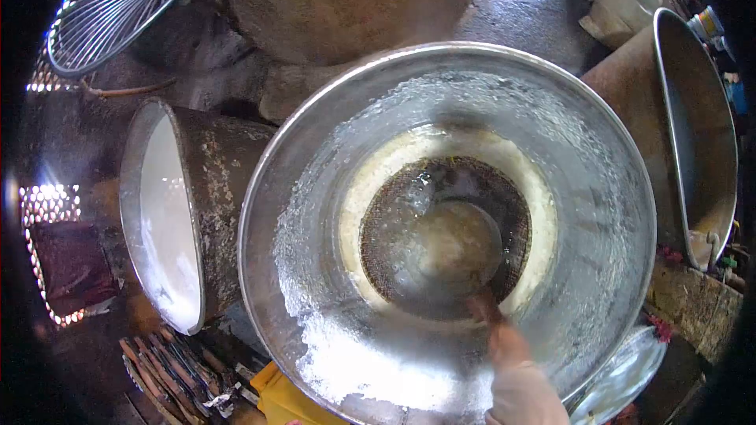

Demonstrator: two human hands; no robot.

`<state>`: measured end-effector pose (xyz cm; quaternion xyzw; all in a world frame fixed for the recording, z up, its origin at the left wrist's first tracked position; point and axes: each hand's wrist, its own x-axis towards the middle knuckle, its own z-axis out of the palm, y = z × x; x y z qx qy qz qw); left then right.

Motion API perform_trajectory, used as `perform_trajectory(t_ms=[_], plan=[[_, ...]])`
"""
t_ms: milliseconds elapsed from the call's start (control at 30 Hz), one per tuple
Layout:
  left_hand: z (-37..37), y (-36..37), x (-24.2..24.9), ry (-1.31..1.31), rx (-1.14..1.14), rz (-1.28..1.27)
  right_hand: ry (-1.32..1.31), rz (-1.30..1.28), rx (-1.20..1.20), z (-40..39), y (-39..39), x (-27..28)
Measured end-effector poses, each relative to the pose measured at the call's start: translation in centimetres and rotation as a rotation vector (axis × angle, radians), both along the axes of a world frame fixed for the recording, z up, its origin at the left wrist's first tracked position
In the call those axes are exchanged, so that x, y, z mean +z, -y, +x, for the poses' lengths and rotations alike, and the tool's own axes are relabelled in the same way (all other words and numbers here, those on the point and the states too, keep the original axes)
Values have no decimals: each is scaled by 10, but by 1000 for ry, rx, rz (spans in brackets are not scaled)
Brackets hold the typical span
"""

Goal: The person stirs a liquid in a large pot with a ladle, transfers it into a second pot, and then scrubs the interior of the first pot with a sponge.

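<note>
My right hand (pixel 510 346) reaches down from the lower right into a large round metal vessel (pixel 315 122). Its fingers are closed at the edge of a shallow round metal bowl (pixel 457 244), which looks slightly blurred. Beneath the bowl lies a dark, wet woven mesh disc (pixel 386 212) at the vessel's bottom. A pale cream ring (pixel 543 212) surrounds the mesh. Frothy residue streaks the vessel's inner wall. My left hand does not show.
To the left, a dark metal pot (pixel 224 212) holds white liquid (pixel 168 220). Another large metal vessel (pixel 630 118) stands tilted at right. Firewood sticks (pixel 169 374) and a yellow object (pixel 287 397) lie at lower left. A wire-ribbed round frame (pixel 118 8) is at upper left.
</note>
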<state>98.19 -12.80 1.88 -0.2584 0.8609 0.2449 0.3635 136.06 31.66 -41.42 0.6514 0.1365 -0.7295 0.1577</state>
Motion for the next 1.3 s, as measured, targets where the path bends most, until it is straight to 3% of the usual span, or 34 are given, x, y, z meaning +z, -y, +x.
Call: perform_trajectory(t_ms=[100, 167, 267, 300, 333, 367, 400, 467, 567, 633, 700, 767, 833, 900, 1000, 1067, 1100, 1200, 1267, 1300], plan=[[7, 8, 6, -3, 45, 39, -191, 187, -208, -36, 63, -40], [11, 20, 5, 7, 78, 92, -269, 217, -192, -57, 79, -35], [8, 58, -11, 87, 246, 359, -393, 323, -50, -75, 69, 54], [6, 57, -11, 182, 357, 528, -279, 242, -195, -95, 55, 98], [9, 50, -25, 64, 334, 336, -169, 162, -340, -117, 41, 150], [10, 47, -38, -13, 170, 240, -211, 278, -417, -128, 41, 184], [8, 46, -54, -94, 9, 143, -216, 375, -348, -137, 36, 226], [6, 40, -75, -129, -40, 262, -216, 499, -329, -153, 32, 314], [11, 29, -89, -209, -44, 415, -199, 620, -273, -169, 52, 375], [11, 34, -101, -153, 100, 504, -231, 649, -290, -180, 69, 400], [17, 44, -109, -138, 135, 418, -275, 635, -303, -192, 88, 432], [19, 106, -183, -102, 73, 551, -256, 690, -260, -206, 112, 458], [50, 134, -133, 123, 242, 970, -301, 679, -232, -215, 141, 474], [86, 186, -162, 82, 403, 1263, -270, 710, -153, -225, 172, 478], [91, 200, -161, 79, 513, 869, -215, 799, -17, -239, 216, 502], [78, 203, -161, 66, 522, 790, -174, 891, 175, -244, 235, 506], [71, 202, -160, 51, 514, 763, -127, 919, 384, -247, 238, 505], [41, 194, -152, -22, 462, 709, -114, 1072, 442, -246, 257, 487], [17, 181, -143, -104, 390, 696, -194, 1402, 563, -247, 257, 444], [4, 171, -139, -135, 360, 679, -185, 1378, 552, -244, 252, 442]])
